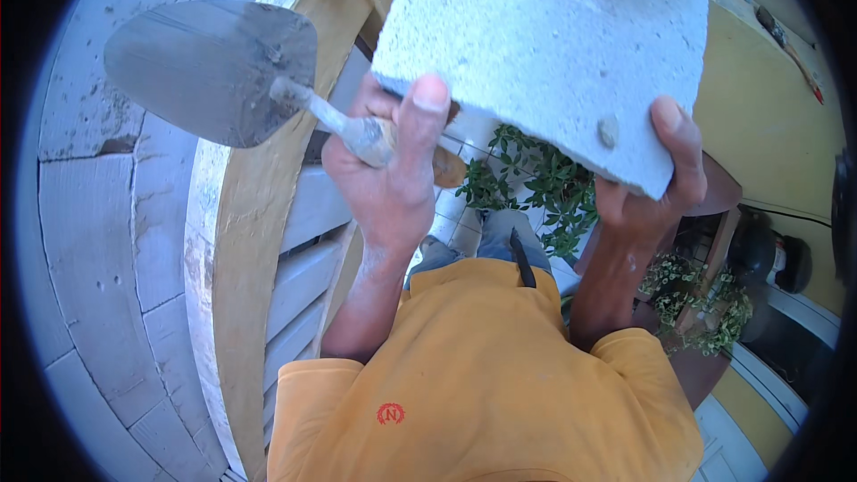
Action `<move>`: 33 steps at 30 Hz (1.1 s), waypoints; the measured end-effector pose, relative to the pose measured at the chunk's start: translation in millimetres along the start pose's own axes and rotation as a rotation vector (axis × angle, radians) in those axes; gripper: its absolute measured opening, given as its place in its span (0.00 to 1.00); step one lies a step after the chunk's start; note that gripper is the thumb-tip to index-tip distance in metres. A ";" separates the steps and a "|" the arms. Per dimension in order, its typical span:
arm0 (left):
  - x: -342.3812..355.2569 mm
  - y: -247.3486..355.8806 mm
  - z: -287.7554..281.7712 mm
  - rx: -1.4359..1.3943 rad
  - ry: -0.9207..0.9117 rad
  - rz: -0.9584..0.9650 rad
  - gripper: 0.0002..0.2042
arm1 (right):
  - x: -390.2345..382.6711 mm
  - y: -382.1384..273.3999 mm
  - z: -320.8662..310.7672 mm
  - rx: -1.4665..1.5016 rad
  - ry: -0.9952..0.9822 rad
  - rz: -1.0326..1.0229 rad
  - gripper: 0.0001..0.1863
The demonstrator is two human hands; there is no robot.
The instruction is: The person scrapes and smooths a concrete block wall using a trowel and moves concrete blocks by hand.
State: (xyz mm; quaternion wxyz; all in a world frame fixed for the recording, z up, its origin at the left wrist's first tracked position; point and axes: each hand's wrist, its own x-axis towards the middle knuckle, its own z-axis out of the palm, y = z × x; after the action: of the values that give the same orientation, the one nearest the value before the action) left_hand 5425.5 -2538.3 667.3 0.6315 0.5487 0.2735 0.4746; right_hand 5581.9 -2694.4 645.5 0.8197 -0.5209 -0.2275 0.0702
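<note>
At one o'clock I hold up a rough, pale block (544,45), the fingers of my right hand (652,201) clamped on its lower corner toward three o'clock, thumb on the face near a small grey lump (608,131). My left hand (384,183), just left of the middle, has its fingers closed around the handle of a trowel (214,71), with the thumb over the block's lower left corner and the blade reaching toward ten o'clock. Below the block, toward two o'clock, is a leafy plant (544,178), and a block wall (98,241) stands at nine.
</note>
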 end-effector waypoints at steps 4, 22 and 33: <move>-86.7 -16.7 -92.5 0.010 -0.088 -0.094 0.17 | -101.1 0.7 -7.0 -0.450 -0.254 -0.412 0.26; -553.4 -164.4 -469.9 0.794 0.457 -1.777 0.15 | -377.3 449.8 -34.8 -0.016 0.176 1.375 0.29; -659.9 -225.8 -456.9 0.670 0.531 -1.949 0.14 | -410.2 728.1 -59.6 0.101 0.314 1.262 0.31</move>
State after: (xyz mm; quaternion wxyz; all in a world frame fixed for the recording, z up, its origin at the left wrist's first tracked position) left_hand 4833.4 -2922.0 223.0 0.4759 0.1177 0.8405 -0.2309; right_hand 5333.6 -2562.1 -143.7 0.6680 -0.5194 0.2480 0.4718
